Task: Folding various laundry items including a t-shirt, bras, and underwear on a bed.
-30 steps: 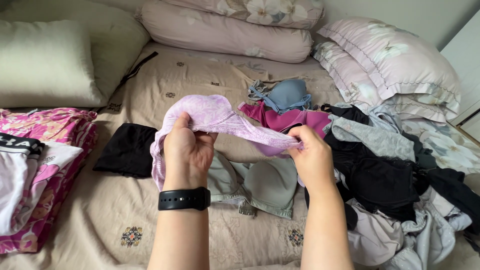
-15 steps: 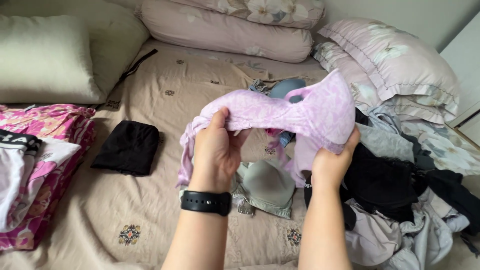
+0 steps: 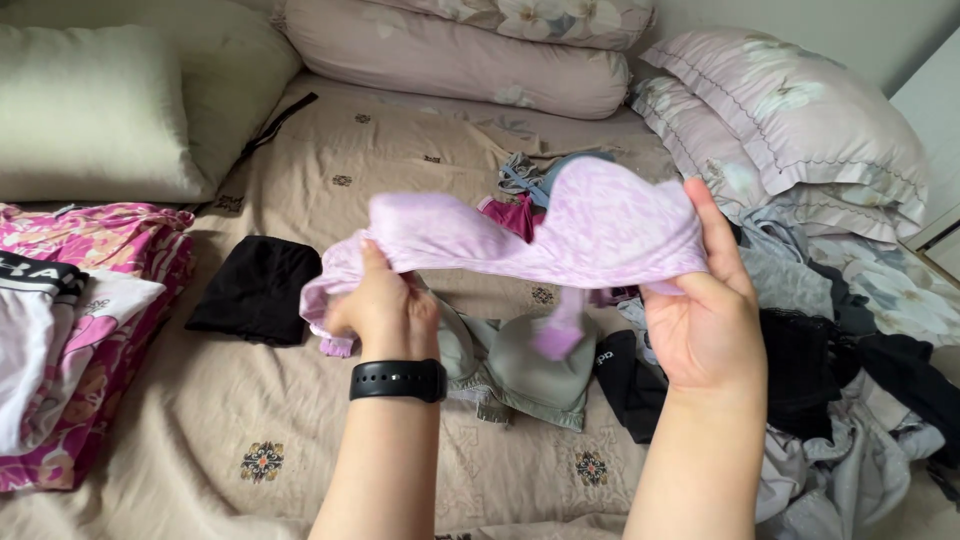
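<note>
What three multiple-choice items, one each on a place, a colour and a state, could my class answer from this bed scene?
1. Where does the folded black garment lie?
A. on the white pillow
B. on the beige sheet, beside the pink floral stack
C. on the clothes heap

2. What colour is the bra held up in both hands?
A. lilac
B. grey
C. black

3. How is that bra held?
A. by one hand only
B. lying flat on the bed
C. stretched between both hands, clear of the bed

Answers: 1 B, it rests on the beige sheet right of the pink floral stack. 2 A, the lilac bra is pale purple. 3 C, the left hand and right hand each grip one end.
</note>
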